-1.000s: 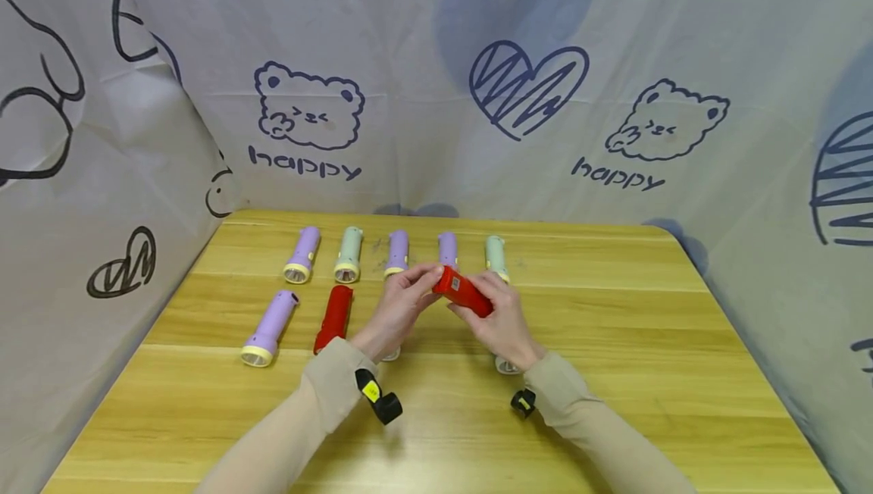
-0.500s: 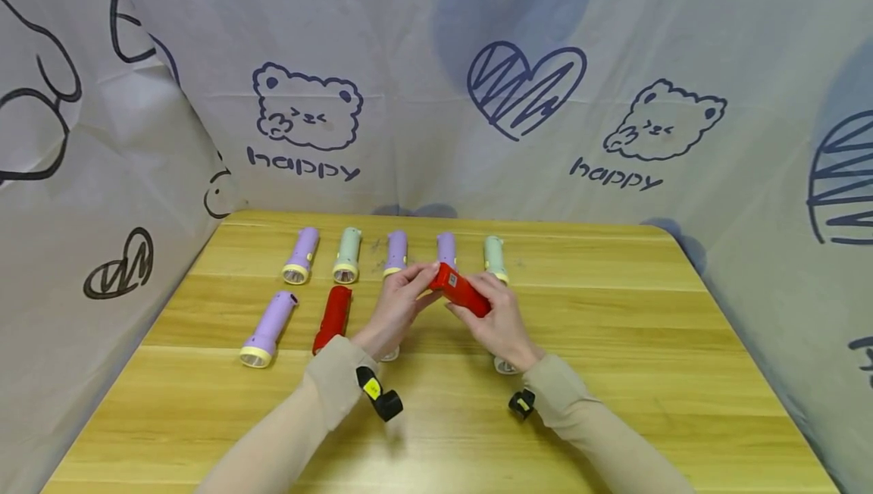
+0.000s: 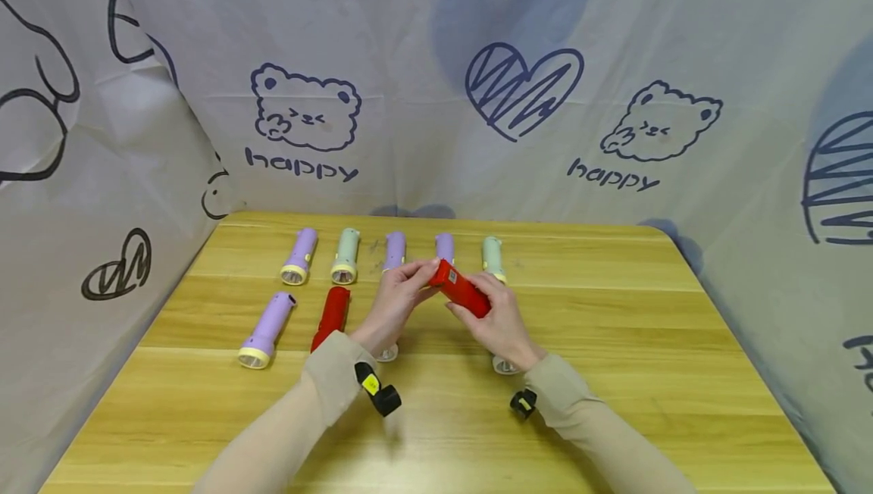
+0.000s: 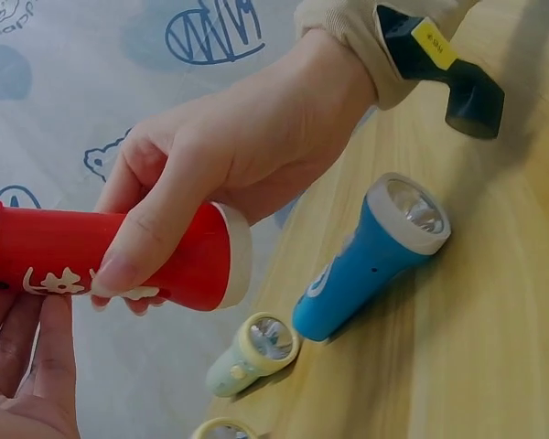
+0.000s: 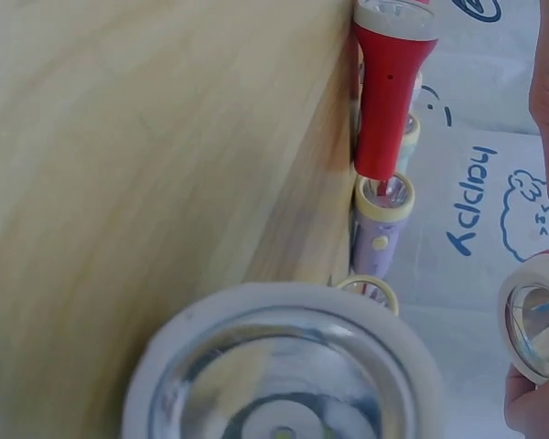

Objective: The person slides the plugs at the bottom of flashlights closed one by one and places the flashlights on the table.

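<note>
In the head view a red flashlight (image 3: 464,291) with a small label is held up over the middle of the table. My right hand (image 3: 501,323) grips it near the lamp end, fingers and thumb round the body. My left hand (image 3: 397,301) holds the other end, thumb on top and fingers beneath. The left wrist view shows the flashlight's pale rim (image 4: 233,256) and white flower pattern, the right hand's thumb across it, and the left fingers (image 4: 55,352) under its tail. The lens (image 5: 540,320) shows at the right edge of the right wrist view.
A second red flashlight (image 3: 333,317) and a purple one (image 3: 268,329) lie left on the wooden table (image 3: 614,312). Purple and green flashlights (image 3: 346,255) line the back. A blue flashlight (image 4: 371,256) lies below the right hand; another rim (image 3: 387,353) shows beneath the left.
The tail end of the held red flashlight has tipped up slightly, and the left hand has risen a little with it. Both hands keep their hold.
</note>
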The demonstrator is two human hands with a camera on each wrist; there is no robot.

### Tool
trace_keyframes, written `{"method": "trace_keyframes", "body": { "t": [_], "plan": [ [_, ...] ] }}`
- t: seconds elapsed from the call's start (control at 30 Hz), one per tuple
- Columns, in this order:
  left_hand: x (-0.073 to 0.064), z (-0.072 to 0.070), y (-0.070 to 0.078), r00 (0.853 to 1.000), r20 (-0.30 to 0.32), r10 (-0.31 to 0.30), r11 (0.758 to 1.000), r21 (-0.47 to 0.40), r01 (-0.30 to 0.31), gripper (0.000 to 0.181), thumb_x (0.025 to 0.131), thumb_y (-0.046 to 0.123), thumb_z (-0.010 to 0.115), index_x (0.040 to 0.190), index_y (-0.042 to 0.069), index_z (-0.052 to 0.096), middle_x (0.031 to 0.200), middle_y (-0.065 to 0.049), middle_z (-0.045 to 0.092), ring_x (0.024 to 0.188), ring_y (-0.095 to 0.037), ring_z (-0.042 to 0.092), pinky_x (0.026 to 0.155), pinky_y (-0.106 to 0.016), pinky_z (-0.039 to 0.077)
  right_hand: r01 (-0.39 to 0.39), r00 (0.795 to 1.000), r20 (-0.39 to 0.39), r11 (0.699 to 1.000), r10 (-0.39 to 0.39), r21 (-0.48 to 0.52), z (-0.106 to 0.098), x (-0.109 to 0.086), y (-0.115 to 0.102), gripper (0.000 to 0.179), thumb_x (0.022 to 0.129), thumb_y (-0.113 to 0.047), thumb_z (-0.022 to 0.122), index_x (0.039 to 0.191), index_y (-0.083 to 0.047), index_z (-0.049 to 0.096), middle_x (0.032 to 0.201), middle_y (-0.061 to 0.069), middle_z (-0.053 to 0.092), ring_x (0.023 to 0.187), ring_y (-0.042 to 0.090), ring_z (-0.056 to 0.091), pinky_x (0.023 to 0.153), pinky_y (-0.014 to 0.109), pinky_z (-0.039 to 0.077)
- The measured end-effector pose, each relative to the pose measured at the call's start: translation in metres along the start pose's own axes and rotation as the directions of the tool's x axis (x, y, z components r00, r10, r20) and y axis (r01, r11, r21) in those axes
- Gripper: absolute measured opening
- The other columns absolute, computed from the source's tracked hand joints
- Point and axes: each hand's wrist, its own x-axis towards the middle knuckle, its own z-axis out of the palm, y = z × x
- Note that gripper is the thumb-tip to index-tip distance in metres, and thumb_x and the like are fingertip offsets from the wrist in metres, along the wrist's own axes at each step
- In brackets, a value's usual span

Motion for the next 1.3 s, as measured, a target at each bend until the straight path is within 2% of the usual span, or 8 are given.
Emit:
{"method": "trace_keyframes", "body": {
  "t": [0.3,0.53,0.67,0.83,0.97,1.07,1.23,1.3],
  "plan": [
    [0.003,-0.007,0.014,0.999,0.044,0.011,0.993,0.120,-0.016,0.033,0.103,0.021,0.058,0.122,-0.005,0.066,0.103,0.003,0.071,0.092,-0.007,0.069,0.104,-0.038,0.056,-0.084,0.989,0.124,0.994,0.075,0.071,-0.011,0.003,-0.008,0.035,0.087,-0.008,0.075,0.120,0.000,0.067,0.109,0.015,0.070,0.089,0.022,0.065,0.074,0.026,0.057],
    [0.007,-0.013,0.021,0.996,0.084,-0.015,0.981,0.195,-0.002,0.034,0.103,0.022,0.059,0.125,-0.003,0.066,0.105,0.000,0.073,0.093,-0.009,0.070,0.104,-0.039,0.056,-0.237,0.932,0.317,0.958,0.177,0.161,-0.021,0.006,-0.016,0.040,0.091,-0.008,0.071,0.129,0.000,0.062,0.117,0.018,0.069,0.090,0.023,0.067,0.080,0.025,0.059],
    [0.008,-0.015,0.026,0.993,0.117,-0.021,0.966,0.260,-0.010,0.035,0.102,0.024,0.060,0.127,-0.001,0.065,0.118,-0.012,0.071,0.098,-0.014,0.071,0.103,-0.040,0.056,-0.258,0.904,0.383,0.956,0.188,0.139,-0.024,0.010,-0.022,0.038,0.090,-0.010,0.073,0.126,-0.002,0.063,0.117,0.015,0.070,0.099,0.025,0.067,0.087,0.031,0.059],
    [0.009,-0.016,0.033,0.990,0.138,0.025,0.930,0.359,-0.073,0.032,0.100,0.026,0.064,0.124,0.005,0.068,0.122,-0.014,0.070,0.104,-0.018,0.070,0.100,-0.038,0.058,-0.284,0.872,0.443,0.951,0.206,0.118,-0.027,0.015,-0.028,0.035,0.090,-0.014,0.074,0.121,-0.001,0.064,0.111,0.014,0.071,0.096,0.022,0.067,0.082,0.031,0.060],
    [0.009,-0.018,0.038,0.976,0.176,0.128,0.857,0.476,-0.198,0.028,0.100,0.024,0.064,0.122,0.008,0.070,0.120,-0.013,0.072,0.102,-0.022,0.071,0.095,-0.039,0.059,-0.306,0.853,0.469,0.947,0.228,0.096,-0.028,0.017,-0.031,0.034,0.089,-0.016,0.075,0.119,-0.002,0.064,0.107,0.012,0.071,0.093,0.019,0.067,0.079,0.030,0.061],
    [0.008,-0.019,0.042,0.957,0.203,0.209,0.780,0.555,-0.289,0.029,0.102,0.024,0.061,0.123,0.008,0.070,0.119,-0.012,0.073,0.102,-0.025,0.071,0.094,-0.041,0.059,-0.317,0.847,0.474,0.945,0.242,0.085,-0.029,0.019,-0.034,0.034,0.089,-0.017,0.076,0.118,-0.003,0.065,0.104,0.011,0.072,0.091,0.017,0.067,0.076,0.030,0.062],
    [0.004,-0.020,0.048,0.926,0.234,0.296,0.651,0.660,-0.375,0.031,0.104,0.024,0.057,0.128,0.008,0.066,0.123,-0.012,0.071,0.110,-0.026,0.068,0.100,-0.044,0.057,-0.319,0.853,0.451,0.946,0.263,0.052,-0.030,0.023,-0.042,0.036,0.088,-0.020,0.078,0.117,-0.002,0.066,0.102,0.011,0.073,0.086,0.017,0.067,0.072,0.031,0.062],
    [0.003,-0.022,0.049,0.909,0.244,0.338,0.584,0.703,-0.406,0.031,0.104,0.024,0.056,0.129,0.007,0.065,0.124,-0.012,0.070,0.112,-0.026,0.067,0.101,-0.045,0.056,-0.319,0.858,0.433,0.948,0.277,0.025,-0.030,0.026,-0.046,0.037,0.087,-0.021,0.079,0.116,-0.002,0.067,0.101,0.010,0.074,0.084,0.017,0.067,0.070,0.030,0.060]
  ]
}}
